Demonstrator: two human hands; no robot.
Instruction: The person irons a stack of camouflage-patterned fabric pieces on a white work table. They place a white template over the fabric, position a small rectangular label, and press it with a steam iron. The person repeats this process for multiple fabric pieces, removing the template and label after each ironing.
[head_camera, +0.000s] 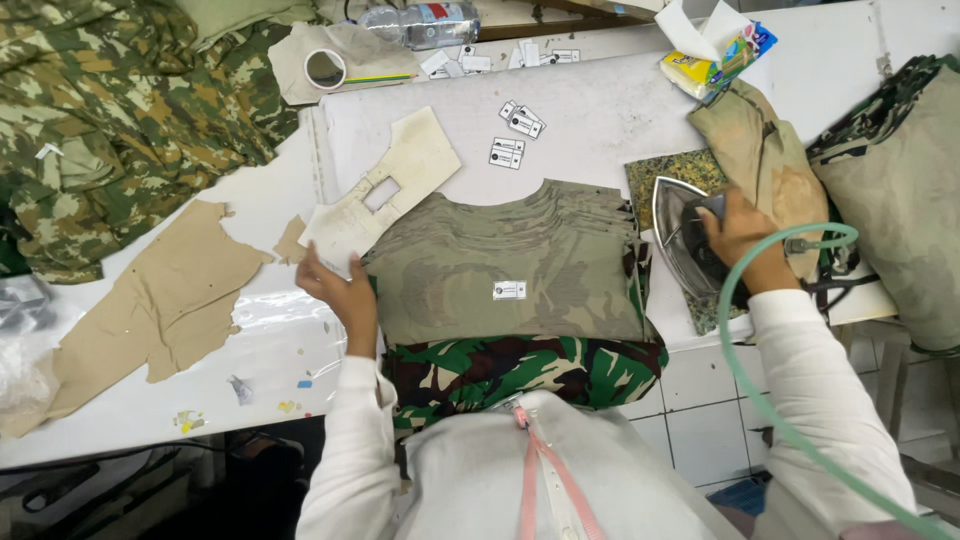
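Note:
A stack of olive-green cut fabric pieces (505, 262) lies in front of me, with a small white label (509, 290) on top and camouflage cloth (520, 370) below it. My left hand (335, 288) holds the lower edge of a beige cardboard template (385, 190) with a square cut-out, just left of the stack. My right hand (738, 232) grips the handle of a steel iron (680, 235) that rests tilted on a patterned pad (665, 165) to the right of the stack. A green hose (745, 350) runs from the iron toward me.
A heap of camouflage cloth (110, 120) fills the far left. Torn brown paper (150, 300) lies at the left front. A tape roll (325, 68), a plastic bottle (420, 22), loose white labels (515, 135), a tissue pack (715, 60) and folded khaki cloth (770, 160) sit farther back and right.

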